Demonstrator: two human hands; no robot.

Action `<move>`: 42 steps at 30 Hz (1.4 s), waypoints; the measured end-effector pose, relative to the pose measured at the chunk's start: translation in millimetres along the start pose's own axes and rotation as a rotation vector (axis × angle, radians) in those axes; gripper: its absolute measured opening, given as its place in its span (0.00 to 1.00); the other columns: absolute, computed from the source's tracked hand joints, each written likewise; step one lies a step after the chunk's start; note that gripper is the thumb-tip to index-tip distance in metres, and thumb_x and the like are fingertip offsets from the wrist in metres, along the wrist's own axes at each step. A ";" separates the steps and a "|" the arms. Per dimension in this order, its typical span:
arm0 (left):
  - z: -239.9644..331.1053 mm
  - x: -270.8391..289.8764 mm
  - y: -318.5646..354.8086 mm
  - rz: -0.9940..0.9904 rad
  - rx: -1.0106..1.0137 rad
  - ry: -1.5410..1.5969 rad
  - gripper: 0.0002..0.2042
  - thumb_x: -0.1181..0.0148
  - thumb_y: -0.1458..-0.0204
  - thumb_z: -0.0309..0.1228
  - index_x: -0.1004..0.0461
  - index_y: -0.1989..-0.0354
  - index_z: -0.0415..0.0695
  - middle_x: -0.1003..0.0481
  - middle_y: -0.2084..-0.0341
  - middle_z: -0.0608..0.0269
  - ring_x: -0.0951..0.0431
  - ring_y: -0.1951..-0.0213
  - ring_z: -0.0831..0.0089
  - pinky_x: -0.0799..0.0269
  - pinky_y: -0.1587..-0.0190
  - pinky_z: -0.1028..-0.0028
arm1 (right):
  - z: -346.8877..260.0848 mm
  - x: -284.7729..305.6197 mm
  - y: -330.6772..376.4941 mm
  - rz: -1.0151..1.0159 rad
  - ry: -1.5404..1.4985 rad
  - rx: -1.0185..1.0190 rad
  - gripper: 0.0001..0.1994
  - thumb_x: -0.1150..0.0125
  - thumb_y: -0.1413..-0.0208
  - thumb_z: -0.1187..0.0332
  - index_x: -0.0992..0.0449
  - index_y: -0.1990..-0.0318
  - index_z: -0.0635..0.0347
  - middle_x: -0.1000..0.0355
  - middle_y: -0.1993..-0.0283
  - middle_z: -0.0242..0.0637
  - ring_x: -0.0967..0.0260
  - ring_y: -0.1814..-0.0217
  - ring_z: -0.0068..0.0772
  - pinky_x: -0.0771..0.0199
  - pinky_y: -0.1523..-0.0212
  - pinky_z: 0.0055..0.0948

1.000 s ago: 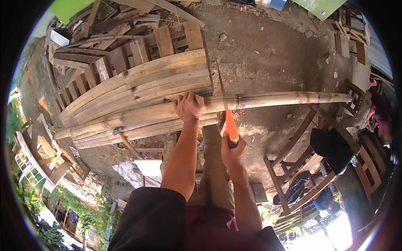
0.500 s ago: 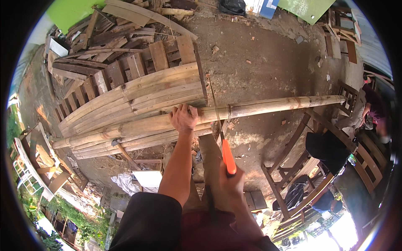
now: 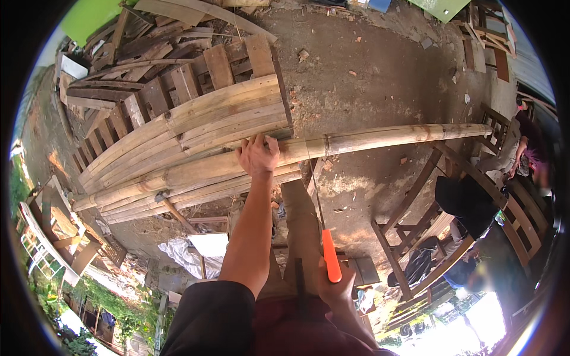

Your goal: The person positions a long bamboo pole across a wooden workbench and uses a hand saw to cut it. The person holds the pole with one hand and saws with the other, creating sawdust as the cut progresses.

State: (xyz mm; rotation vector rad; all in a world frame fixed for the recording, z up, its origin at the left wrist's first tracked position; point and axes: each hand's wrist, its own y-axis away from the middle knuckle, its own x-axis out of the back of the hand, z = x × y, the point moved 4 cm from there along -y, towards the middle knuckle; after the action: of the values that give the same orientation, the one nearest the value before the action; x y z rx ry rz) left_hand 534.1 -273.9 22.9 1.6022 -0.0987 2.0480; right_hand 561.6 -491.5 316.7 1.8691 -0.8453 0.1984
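A long bamboo pole (image 3: 380, 137) lies across several split bamboo slats (image 3: 225, 118) and reaches far to the right. My left hand (image 3: 258, 155) is closed over the pole, pressing it from above. In my right hand (image 3: 336, 285) is the orange handle of a handsaw (image 3: 331, 255), gripped close to my body. The saw's thin blade runs up from the handle to the pole, just right of my left hand. Its tip end meets the pole near a joint. My leg (image 3: 300, 219) is below the pole, left of the blade.
A hammer (image 3: 172, 207) with a wooden handle rests by the slats on the left. Scrap wood (image 3: 136, 65) is heaped at the far left. Wooden frames (image 3: 415, 225) stand at the right, near another person (image 3: 525, 142). Dirt floor (image 3: 368, 65) extends beyond the pole.
My right hand has pulled the saw back toward my body, so less blade shows past the pole. My left hand stays on the pole. The view has shifted slightly.
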 end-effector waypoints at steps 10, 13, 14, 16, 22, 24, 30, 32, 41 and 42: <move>10.3 1.6 -6.7 0.080 -0.041 -0.010 0.13 0.47 0.46 0.40 0.22 0.75 0.47 0.20 0.71 0.64 0.23 0.62 0.59 0.34 0.57 0.59 | 0.2 -73.2 -157.5 0.212 -0.135 0.242 0.07 0.38 0.44 0.71 0.22 0.68 0.67 0.28 0.80 0.41 0.29 0.78 0.25 0.30 0.74 0.32; 4.0 6.3 0.3 0.053 0.001 0.028 0.14 0.47 0.46 0.42 0.21 0.73 0.47 0.20 0.72 0.64 0.23 0.61 0.60 0.34 0.55 0.60 | 30.4 -73.7 -154.2 0.220 -0.195 0.287 0.05 0.38 0.45 0.72 0.22 0.66 0.66 0.29 0.80 0.42 0.28 0.78 0.26 0.30 0.74 0.31; 7.4 3.5 -2.3 0.049 -0.018 0.036 0.15 0.48 0.45 0.43 0.21 0.72 0.47 0.20 0.70 0.63 0.23 0.60 0.60 0.34 0.54 0.59 | 37.7 -73.1 -158.3 0.207 -0.192 0.299 0.05 0.38 0.44 0.72 0.22 0.66 0.66 0.29 0.80 0.42 0.29 0.78 0.25 0.30 0.74 0.31; 8.4 1.9 -5.9 0.039 -0.047 0.032 0.16 0.49 0.44 0.45 0.21 0.70 0.46 0.20 0.66 0.61 0.23 0.57 0.59 0.34 0.52 0.58 | 57.2 -78.7 -159.4 0.179 -0.227 0.312 0.06 0.39 0.42 0.72 0.22 0.67 0.67 0.29 0.80 0.42 0.31 0.78 0.23 0.31 0.75 0.32; 9.8 1.6 1.9 -0.388 -0.431 -0.214 0.31 0.57 0.39 0.60 0.27 0.45 0.46 0.26 0.47 0.57 0.28 0.42 0.59 0.34 0.44 0.54 | 88.2 -79.0 -166.5 0.039 -0.493 0.145 0.06 0.42 0.39 0.74 0.23 0.67 0.69 0.31 0.79 0.27 0.35 0.77 0.17 0.35 0.76 0.28; 13.0 5.0 0.0 -0.454 -0.447 -0.276 0.33 0.58 0.39 0.63 0.28 0.43 0.47 0.27 0.45 0.57 0.30 0.40 0.59 0.35 0.42 0.53 | 71.9 -78.2 -161.1 0.117 -0.406 0.291 0.06 0.41 0.39 0.74 0.23 0.67 0.68 0.32 0.80 0.28 0.36 0.77 0.17 0.36 0.76 0.27; 4.0 -3.7 5.2 -0.208 -0.505 -0.203 0.27 0.55 0.38 0.57 0.22 0.51 0.46 0.23 0.54 0.55 0.26 0.46 0.59 0.31 0.46 0.57 | 46.5 -66.1 -105.4 0.137 -0.208 0.221 0.05 0.39 0.43 0.72 0.23 0.69 0.64 0.31 0.80 0.36 0.33 0.78 0.21 0.32 0.75 0.28; 3.3 -3.9 5.1 -0.178 -0.521 -0.178 0.23 0.54 0.38 0.53 0.21 0.54 0.47 0.23 0.58 0.56 0.25 0.50 0.59 0.30 0.49 0.58 | 60.9 -45.3 -54.2 0.115 -0.146 0.131 0.04 0.39 0.44 0.73 0.23 0.70 0.63 0.29 0.79 0.38 0.30 0.78 0.25 0.31 0.74 0.29; 4.0 -2.8 12.9 -0.006 -0.534 -0.009 0.13 0.49 0.39 0.41 0.21 0.65 0.48 0.24 0.68 0.60 0.23 0.60 0.63 0.29 0.60 0.63 | 18.2 -41.8 -121.9 0.090 -0.086 0.024 0.07 0.36 0.45 0.70 0.21 0.66 0.65 0.25 0.77 0.46 0.23 0.76 0.38 0.27 0.71 0.34; 4.5 -3.2 4.1 0.001 -0.528 -0.010 0.13 0.49 0.39 0.41 0.21 0.65 0.48 0.24 0.68 0.60 0.23 0.60 0.63 0.28 0.60 0.62 | -1.1 -55.3 -147.2 0.098 -0.086 0.045 0.07 0.36 0.45 0.69 0.21 0.65 0.65 0.25 0.77 0.48 0.23 0.76 0.40 0.27 0.71 0.35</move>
State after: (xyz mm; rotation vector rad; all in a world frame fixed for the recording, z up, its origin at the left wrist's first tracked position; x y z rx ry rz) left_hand 536.8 -280.2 22.4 1.2761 -0.5916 1.8113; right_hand 614.0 -432.1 180.8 1.8906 -0.9991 0.2004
